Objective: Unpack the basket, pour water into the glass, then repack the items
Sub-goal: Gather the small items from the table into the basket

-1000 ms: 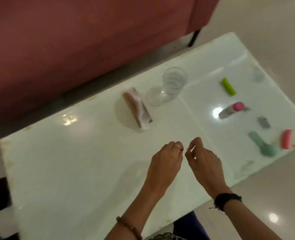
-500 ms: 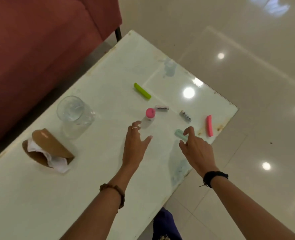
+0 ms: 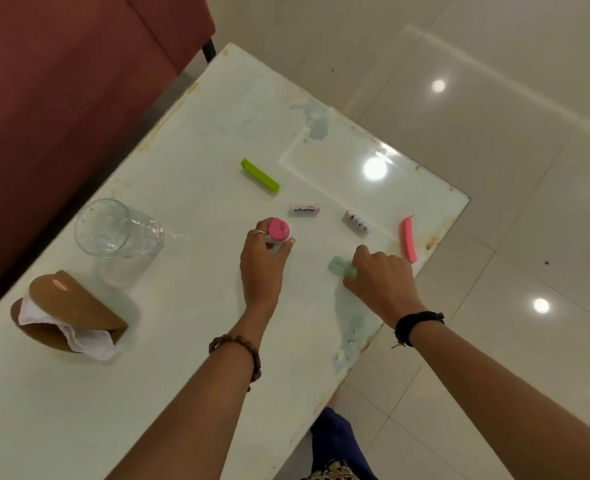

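Hands are both down on the white table (image 3: 189, 341) right now. Left hand (image 3: 264, 261) has its fingers curled around a small bottle (image 3: 277, 237) with a pink cap, standing upright near the middle of the tabletop. Right hand (image 3: 380, 282) is pinching a mint-green clip (image 3: 338, 265) that lies flat close to the near right edge, fingers bent over one end of it. Glass (image 3: 120, 233) is over to the left, upright, clear, can't really tell how much is in it. Just in front of that, the brown basket (image 3: 68, 306) is tipped on its side with a white cloth (image 3: 79, 334) spilling out of its mouth. Scattered further back: a lime-green clip (image 3: 259, 175), two small white batteries, one (image 3: 304, 208) just beyond the bottle and the other (image 3: 357, 221) off to its right, and a pink clip (image 3: 408, 239) near the right edge. Beaded bracelet on the left wrist, black band on the right. Red sofa (image 3: 61, 98) sits behind the table.
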Demonstrator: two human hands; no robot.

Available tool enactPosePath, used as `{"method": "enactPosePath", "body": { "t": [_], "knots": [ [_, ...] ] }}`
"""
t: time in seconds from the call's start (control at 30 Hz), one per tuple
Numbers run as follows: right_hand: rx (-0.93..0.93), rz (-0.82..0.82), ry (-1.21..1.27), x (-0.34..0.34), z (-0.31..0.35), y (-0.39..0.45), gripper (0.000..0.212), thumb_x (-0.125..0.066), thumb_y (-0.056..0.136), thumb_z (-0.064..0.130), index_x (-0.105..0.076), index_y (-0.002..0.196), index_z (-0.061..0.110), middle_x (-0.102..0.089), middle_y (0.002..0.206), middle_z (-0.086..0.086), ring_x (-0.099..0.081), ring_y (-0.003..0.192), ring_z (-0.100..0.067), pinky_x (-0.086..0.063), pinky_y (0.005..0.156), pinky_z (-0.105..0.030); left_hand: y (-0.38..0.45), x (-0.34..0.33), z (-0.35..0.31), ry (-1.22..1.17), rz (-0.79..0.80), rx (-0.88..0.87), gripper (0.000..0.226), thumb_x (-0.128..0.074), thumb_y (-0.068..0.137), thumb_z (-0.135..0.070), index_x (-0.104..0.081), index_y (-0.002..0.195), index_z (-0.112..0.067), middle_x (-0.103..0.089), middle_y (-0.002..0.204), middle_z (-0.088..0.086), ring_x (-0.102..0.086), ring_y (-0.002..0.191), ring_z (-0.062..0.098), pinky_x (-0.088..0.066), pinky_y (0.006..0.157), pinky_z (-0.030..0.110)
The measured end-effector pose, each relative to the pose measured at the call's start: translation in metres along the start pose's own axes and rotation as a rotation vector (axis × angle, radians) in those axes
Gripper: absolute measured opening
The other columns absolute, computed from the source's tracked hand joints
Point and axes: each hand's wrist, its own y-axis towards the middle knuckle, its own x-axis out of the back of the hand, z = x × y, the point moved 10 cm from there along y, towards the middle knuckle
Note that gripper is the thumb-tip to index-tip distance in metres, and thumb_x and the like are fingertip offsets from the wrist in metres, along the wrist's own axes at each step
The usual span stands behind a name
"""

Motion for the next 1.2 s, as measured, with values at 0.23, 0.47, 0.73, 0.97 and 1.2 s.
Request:
{"method": "enactPosePath", "body": {
  "t": [0.23, 0.47, 0.73, 0.97, 1.2],
  "knots": [
    [-0.143, 0.126, 0.443, -0.013, 0.056, -0.012, 0.037, -0.06, 0.078, 0.046, -0.06, 0.095, 0.013, -0.055, 0.071, 0.0, -0.053, 0.067, -0.024, -0.03, 0.051, -0.028, -0.034, 0.064, 0.025, -0.121, -0.151, -0.011, 0.032, -0.072, 0.078, -0.027, -0.06, 0.108, -0.022, -0.065, 0.1, -0.003, -0.061, 0.083, 0.015, -0.05, 0.069, 0.024],
    [-0.034, 0.206, 0.55, -0.013, 0.192, -0.051, 0.025, -0.062, 0.072, 0.05, -0.054, 0.087, 0.03, -0.052, 0.063, 0.013, -0.049, 0.058, -0.006, -0.03, 0.048, -0.022, -0.1, 0.206, 0.08, -0.217, -0.39, 0.036, 0.028, -0.072, 0.076, -0.036, -0.06, 0.101, -0.036, -0.066, 0.094, -0.018, -0.059, 0.08, 0.002, -0.049, 0.065, 0.018],
    [0.198, 0.431, 0.643, -0.053, 0.411, -0.175, 0.025, -0.067, 0.071, 0.051, -0.062, 0.082, 0.029, -0.062, 0.065, 0.008, -0.051, 0.056, -0.007, -0.03, 0.05, -0.023, -0.238, 0.406, 0.187, -0.12, -0.651, 0.015, 0.026, -0.071, 0.075, -0.038, -0.058, 0.096, -0.03, -0.063, 0.089, -0.015, -0.057, 0.08, 0.002, -0.044, 0.069, 0.009],
    [0.4, 0.618, 0.639, -0.111, 0.609, -0.312, 0.023, -0.068, 0.072, 0.048, -0.065, 0.08, 0.027, -0.067, 0.081, 0.004, -0.059, 0.073, -0.012, -0.037, 0.06, -0.026, -0.39, 0.564, 0.305, -0.02, -0.946, 0.192, 0.036, -0.072, 0.071, -0.031, -0.061, 0.099, -0.012, -0.059, 0.089, -0.004, -0.053, 0.078, 0.007, -0.042, 0.074, 0.002],
    [0.62, 0.687, 0.649, -0.146, 0.774, -0.433, 0.03, -0.068, 0.076, 0.041, -0.061, 0.054, 0.021, -0.062, 0.062, 0.006, -0.058, 0.064, -0.013, -0.044, 0.063, -0.032, -0.53, 0.662, 0.407, 0.021, -1.213, 0.473, 0.036, -0.077, 0.072, -0.031, -0.062, 0.096, -0.009, -0.065, 0.087, 0.009, -0.062, 0.081, 0.025, -0.053, 0.076, 0.038]
  ]
}}
